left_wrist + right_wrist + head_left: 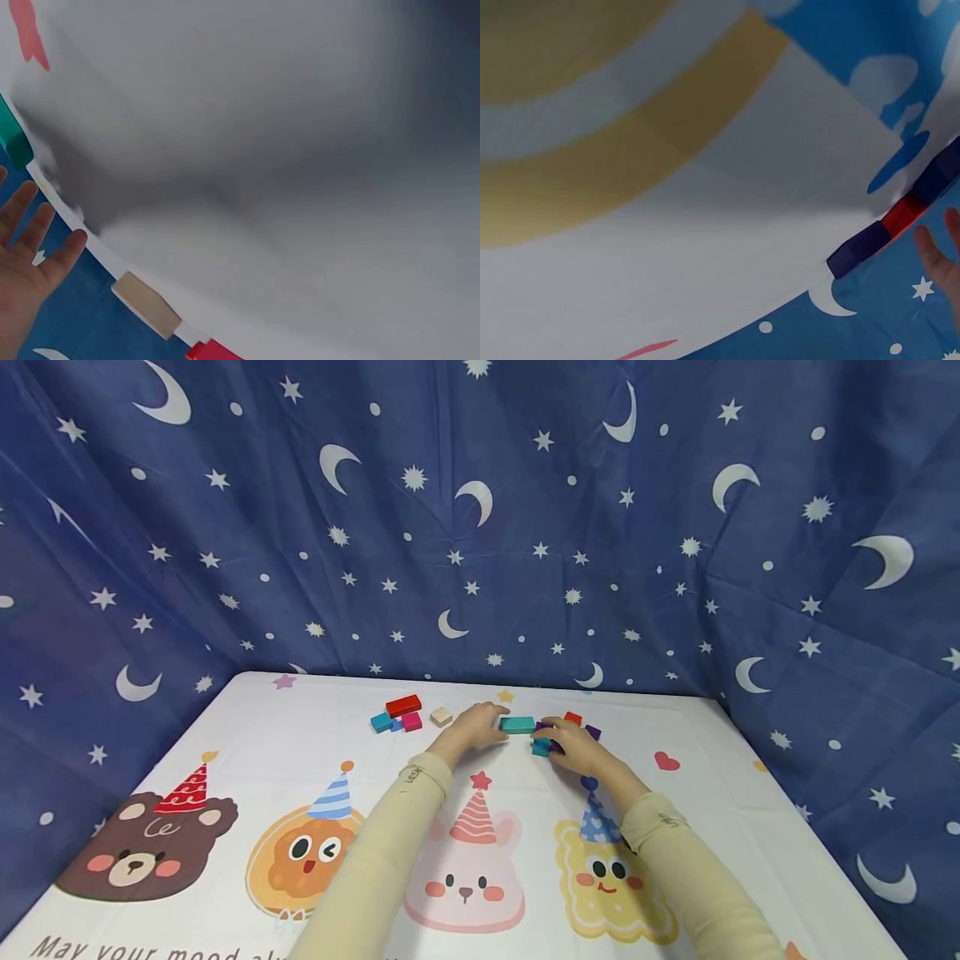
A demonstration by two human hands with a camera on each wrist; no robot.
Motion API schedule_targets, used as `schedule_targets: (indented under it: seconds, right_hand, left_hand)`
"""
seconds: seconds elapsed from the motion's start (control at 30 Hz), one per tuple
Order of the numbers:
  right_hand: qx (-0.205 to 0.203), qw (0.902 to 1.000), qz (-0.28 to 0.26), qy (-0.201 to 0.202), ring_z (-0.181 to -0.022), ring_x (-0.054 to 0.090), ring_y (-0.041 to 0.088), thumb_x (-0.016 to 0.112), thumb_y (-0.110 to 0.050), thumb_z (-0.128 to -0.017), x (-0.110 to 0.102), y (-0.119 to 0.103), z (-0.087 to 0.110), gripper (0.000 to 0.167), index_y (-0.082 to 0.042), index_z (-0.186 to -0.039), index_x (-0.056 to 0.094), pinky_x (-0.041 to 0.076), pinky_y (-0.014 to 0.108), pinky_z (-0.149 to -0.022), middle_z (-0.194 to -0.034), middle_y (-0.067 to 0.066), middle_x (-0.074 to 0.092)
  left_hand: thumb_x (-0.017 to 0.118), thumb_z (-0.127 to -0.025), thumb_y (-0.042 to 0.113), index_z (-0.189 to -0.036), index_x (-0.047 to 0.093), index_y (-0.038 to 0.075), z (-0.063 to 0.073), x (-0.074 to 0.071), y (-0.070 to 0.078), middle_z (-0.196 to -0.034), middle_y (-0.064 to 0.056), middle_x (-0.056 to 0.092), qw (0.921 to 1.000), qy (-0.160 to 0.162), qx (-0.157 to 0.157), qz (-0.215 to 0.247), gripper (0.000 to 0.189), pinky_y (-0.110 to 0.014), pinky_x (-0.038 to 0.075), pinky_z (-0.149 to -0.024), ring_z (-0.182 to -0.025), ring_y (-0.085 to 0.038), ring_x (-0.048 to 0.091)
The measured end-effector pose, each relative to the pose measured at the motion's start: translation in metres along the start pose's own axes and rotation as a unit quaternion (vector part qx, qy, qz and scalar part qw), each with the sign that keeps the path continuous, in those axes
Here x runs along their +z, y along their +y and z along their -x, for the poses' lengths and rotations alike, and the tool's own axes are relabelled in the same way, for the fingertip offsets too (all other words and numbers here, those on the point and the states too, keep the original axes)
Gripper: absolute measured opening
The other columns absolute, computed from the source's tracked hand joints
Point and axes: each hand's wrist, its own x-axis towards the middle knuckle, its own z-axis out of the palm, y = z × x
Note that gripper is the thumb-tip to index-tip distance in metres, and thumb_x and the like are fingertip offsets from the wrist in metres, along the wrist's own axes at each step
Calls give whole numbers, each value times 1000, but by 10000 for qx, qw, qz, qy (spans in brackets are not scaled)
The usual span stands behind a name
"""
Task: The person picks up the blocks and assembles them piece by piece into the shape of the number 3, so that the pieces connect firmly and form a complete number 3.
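Observation:
A long teal block [517, 725] lies near the back of the table, between the two hands. At its left end is my left hand [480, 727], fingers spread and slightly bent. The left wrist view shows the fingers [64, 259] apart, beside the green-looking block [13, 139]. Over a small cluster to the right reaches my right hand [576, 750], its fingers extended leftward. Below its fingertips are a blue-teal block [540, 747] and a purple block [557, 747], partly hidden. Behind this hand sit a red block [573, 718] and another purple block [593, 732].
Left of the hands are a long red block [403, 705], a blue-teal block [381, 722], a small blue block [396, 725], a pink block [412, 721] and a beige block [441, 717]. A white cartoon tablecloth [525, 802] covers the table; a blue starry curtain [510, 593] hangs behind.

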Motion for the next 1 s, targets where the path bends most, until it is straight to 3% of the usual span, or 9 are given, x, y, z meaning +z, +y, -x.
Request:
schedule_targets:
  seconds: [0.2,0.53,0.67,0.83,1.0]
  right_hand:
    - [83,9995,294,-45,-118,51,44,66,0,-81,2,-1,-3,38,-9,-118,65,43,58,-97,-131,25,51]
    - [195,9976,670,6,-118,51,42,68,2,-81,3,1,-6,35,-12,-113,67,45,60,-93,-129,21,53]
    - [228,9966,794,35,-118,52,40,70,-1,-81,1,0,-6,32,-13,-111,67,44,62,-92,-127,19,55]
    - [327,9956,872,-28,-117,53,36,74,-11,-80,-1,1,-7,31,-11,-110,67,44,60,-91,-125,17,57]
    - [399,9953,884,-37,-114,55,33,75,-20,-79,0,3,-4,31,-9,-107,67,45,57,-89,-120,15,60]
  left_hand:
    - [54,-95,26,-135,51,11,-9,9,2,-136,-9,54,9999,-50,-60,119,43,-40,38,-108,-129,-27,47]
    - [62,-91,25,-134,52,11,-12,13,12,-132,-9,54,9989,-72,-407,-226,47,-46,44,-100,-123,-27,51]
    - [66,-88,28,-127,57,10,-13,16,15,-126,-8,59,9977,152,-589,-296,44,-42,46,-97,-117,-25,55]
    - [72,-83,25,-116,65,8,-17,18,18,-118,-8,65,9943,401,-984,-1,38,-40,48,-95,-110,-24,60]
    - [75,-80,21,-110,67,5,-18,18,19,-113,-9,67,9926,485,-1093,218,35,-37,48,-94,-104,-24,61]
